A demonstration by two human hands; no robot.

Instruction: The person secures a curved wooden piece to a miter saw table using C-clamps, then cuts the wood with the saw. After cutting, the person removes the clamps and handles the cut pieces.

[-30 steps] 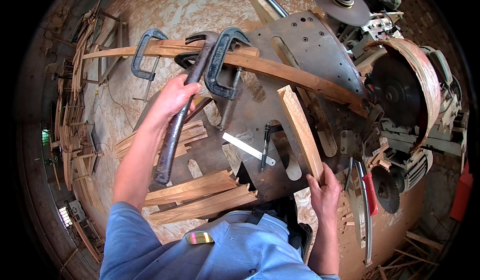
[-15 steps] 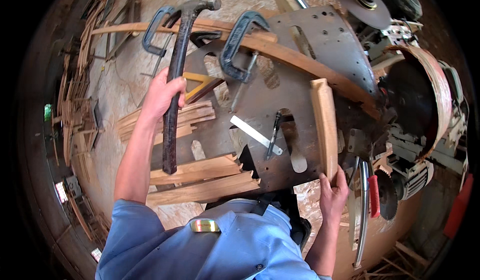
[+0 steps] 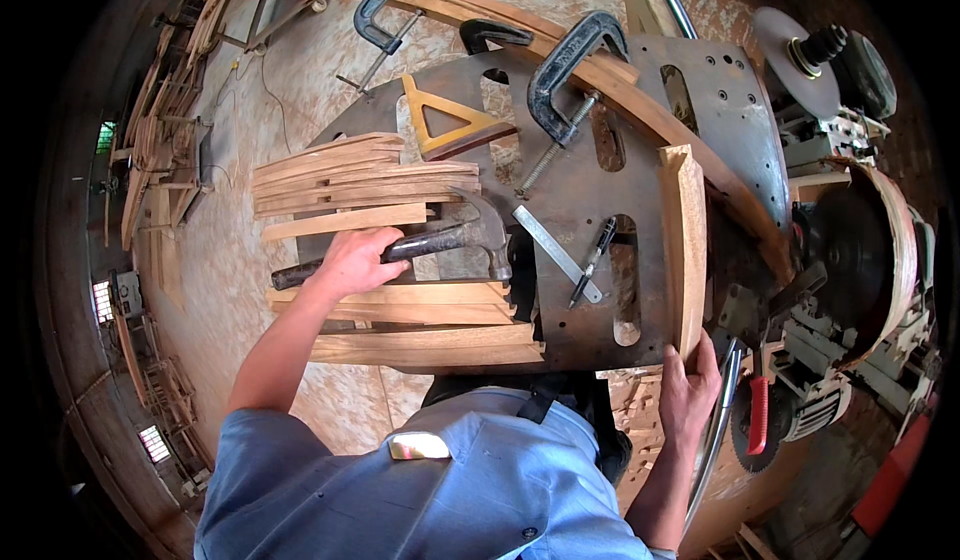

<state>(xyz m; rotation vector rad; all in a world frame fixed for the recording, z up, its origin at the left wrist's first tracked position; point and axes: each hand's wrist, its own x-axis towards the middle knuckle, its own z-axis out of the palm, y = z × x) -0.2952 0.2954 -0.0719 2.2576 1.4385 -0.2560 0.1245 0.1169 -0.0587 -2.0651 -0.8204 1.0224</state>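
My left hand (image 3: 358,262) is wrapped round the black handle of a claw hammer (image 3: 435,242). The hammer lies sideways, low over the metal table (image 3: 645,190), its head pointing right. Beyond it is a stack of wooden strips (image 3: 365,182), and more wooden pieces (image 3: 430,342) lie on its near side. My right hand (image 3: 690,388) grips the near end of a thick wooden piece (image 3: 684,250), which points away from me along the table's right part. Between my hands lie a steel ruler (image 3: 555,252) and a dark pen (image 3: 592,265).
A yellow triangular square (image 3: 436,143) lies farther back. Two C-clamps, one on the left (image 3: 378,15) and one nearer the middle (image 3: 568,75), sit on a long curved timber (image 3: 715,175). On the right stand machinery with a large dark disc (image 3: 850,235) and a toothed saw blade (image 3: 745,425).
The hammer, upright in my left hand before, has come down and turned sideways among the wooden strips. My right hand still grips the wooden piece. The whole view has shifted.
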